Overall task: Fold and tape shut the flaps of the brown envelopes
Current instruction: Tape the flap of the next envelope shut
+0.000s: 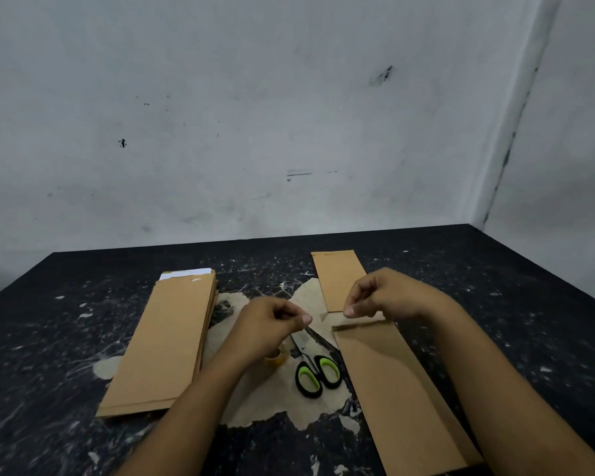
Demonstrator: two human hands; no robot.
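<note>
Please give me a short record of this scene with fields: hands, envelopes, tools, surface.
hands: left hand and right hand pinch a strip of clear tape between them
envelopes: stack at left; one envelope under the tape; one farther back
tools: scissors, tape roll
surface: dark table

A black worktop, scuffed with pale scratches and a worn tan patch at its middle, stood against a stained grey wall. Black scissors with green-lined handles lay on the patch.
</note>
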